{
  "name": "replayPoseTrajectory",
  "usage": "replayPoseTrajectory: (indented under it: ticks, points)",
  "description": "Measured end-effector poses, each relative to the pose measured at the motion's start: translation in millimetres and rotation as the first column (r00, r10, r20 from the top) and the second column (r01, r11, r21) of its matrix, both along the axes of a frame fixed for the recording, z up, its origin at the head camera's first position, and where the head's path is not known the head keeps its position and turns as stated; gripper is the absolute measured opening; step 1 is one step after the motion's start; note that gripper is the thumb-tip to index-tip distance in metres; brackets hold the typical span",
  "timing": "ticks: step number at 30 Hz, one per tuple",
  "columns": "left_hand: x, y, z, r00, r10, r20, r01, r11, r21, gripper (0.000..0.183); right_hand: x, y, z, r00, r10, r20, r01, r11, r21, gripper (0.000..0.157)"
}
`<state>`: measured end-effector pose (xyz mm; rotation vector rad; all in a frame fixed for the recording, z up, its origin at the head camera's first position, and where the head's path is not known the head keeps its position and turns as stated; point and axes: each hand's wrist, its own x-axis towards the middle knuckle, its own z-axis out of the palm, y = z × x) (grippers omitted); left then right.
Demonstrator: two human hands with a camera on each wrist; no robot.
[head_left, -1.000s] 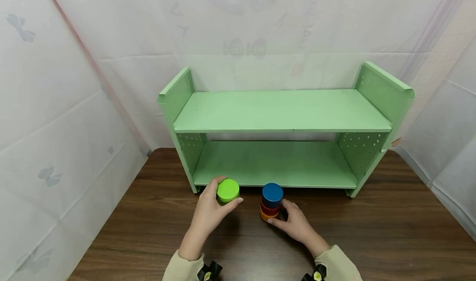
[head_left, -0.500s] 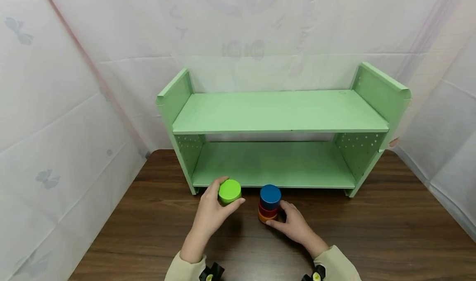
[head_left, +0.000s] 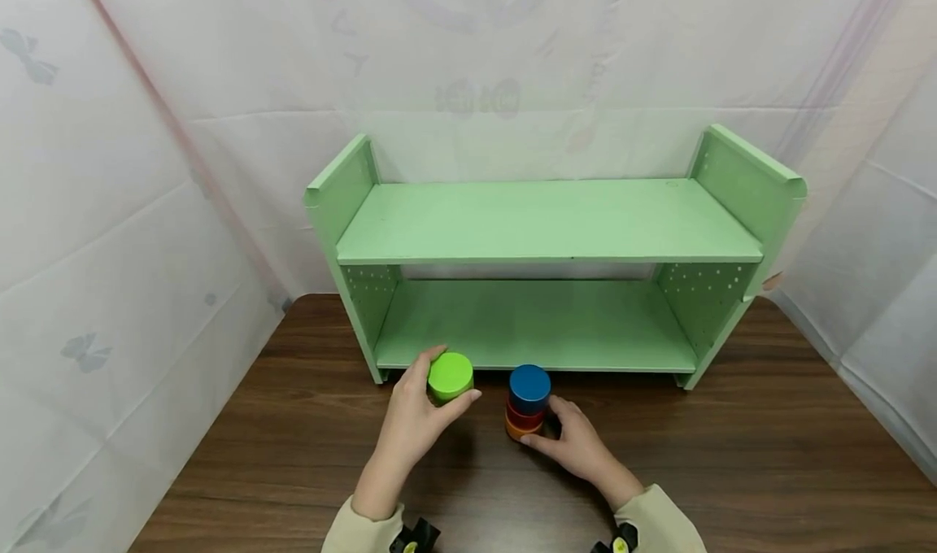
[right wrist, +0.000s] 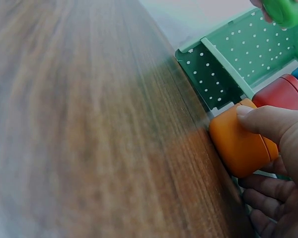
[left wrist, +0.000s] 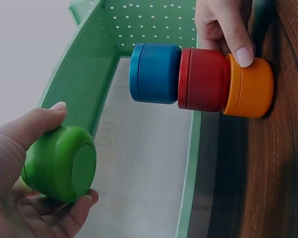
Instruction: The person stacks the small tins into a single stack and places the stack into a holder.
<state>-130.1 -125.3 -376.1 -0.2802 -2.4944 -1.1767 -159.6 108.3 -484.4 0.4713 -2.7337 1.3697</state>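
A small round green tin (left wrist: 57, 161) is gripped between the thumb and fingers of my left hand (head_left: 410, 411), held up off the table to the left of a stack. That stack has three tins: an orange one (right wrist: 241, 141) at the bottom on the table, a red one (left wrist: 203, 79) in the middle and a blue one (head_left: 529, 388) on top. My right hand (head_left: 581, 447) holds the orange tin from the right, its thumb on the near side. In the head view the stack partly hides the right fingers. A gap separates the green tin from the blue one.
Behind the hands stands a green two-tier shelf (head_left: 552, 219) with perforated side panels, its lower board (head_left: 534, 321) just beyond the stack. The dark wooden table (head_left: 256, 447) spreads around. White printed cloth (head_left: 146, 276) hangs at the back and sides.
Both hands keep their holds, and the tins stay in nearly the same places. The whole head view has shifted slightly.
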Motion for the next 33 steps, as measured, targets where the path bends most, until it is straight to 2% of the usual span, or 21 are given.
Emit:
replayPoseTrajectory:
  ticks: [8,14,19,33]
  points:
    - [0.6,-2.4,-2.3,0.999,-0.009,0.032,0.008,0.999,0.038,0.076,0.7,-2.5,-2.5,1.000,0.016,-0.005,-0.016,1.000,0.005,0.057]
    - [2.4,-3.7,-2.9,0.999,0.022,0.050,-0.025,0.998,0.052,0.074,-0.4,-3.8,-3.7,1.000,0.025,-0.002,-0.025,1.000,0.004,0.053]
    - [0.9,-2.5,-0.2,0.999,0.022,0.039,-0.024,0.998,0.053,0.067,-1.4,-2.0,-2.4,1.000,0.015,-0.012,-0.015,1.000,0.000,0.054]
    - [-2.5,0.5,2.4,1.000,0.009,0.023,-0.011,0.998,0.059,0.065,-2.3,1.1,-3.3,1.000,-0.011,-0.009,0.011,1.000,-0.009,0.057]
